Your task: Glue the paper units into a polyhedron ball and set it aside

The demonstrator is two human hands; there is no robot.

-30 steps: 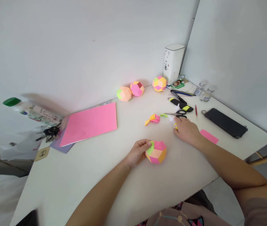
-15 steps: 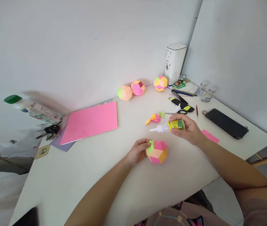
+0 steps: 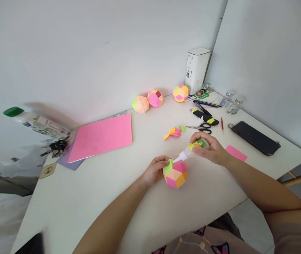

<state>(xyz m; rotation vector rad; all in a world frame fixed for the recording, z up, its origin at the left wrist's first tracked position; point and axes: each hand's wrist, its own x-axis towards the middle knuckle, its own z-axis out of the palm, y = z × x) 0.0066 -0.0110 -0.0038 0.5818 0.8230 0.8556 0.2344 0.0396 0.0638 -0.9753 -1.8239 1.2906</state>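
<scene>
My left hand (image 3: pixel 155 171) pinches the green side of a folded paper ball (image 3: pixel 176 175) made of pink, peach, orange and green faces. Tilted downward, a clear glue bottle (image 3: pixel 193 148) with a yellow-green label is gripped in my right hand (image 3: pixel 211 148). Its white nozzle tip meets the top of the ball between the green and pink faces; whether glue comes out is too small to tell. Behind the ball lie loose folded paper pieces (image 3: pixel 173 133) in orange, pink and green. A pair of scissors (image 3: pixel 205 127) rests beyond the bottle.
Three finished-looking paper balls (image 3: pixel 155 98) sit along the wall. A pink paper stack (image 3: pixel 102 135) lies left, near keys (image 3: pixel 58 145) and a green-capped bottle (image 3: pixel 39 121). At right are a utility knife (image 3: pixel 205 116), a black phone (image 3: pixel 256 137), glass jars (image 3: pixel 235 106) and a pink slip (image 3: pixel 236 153).
My right hand has tipped the glue bottle down and brought its nozzle from above the ball to its top. The ball has tilted slightly in my left hand.
</scene>
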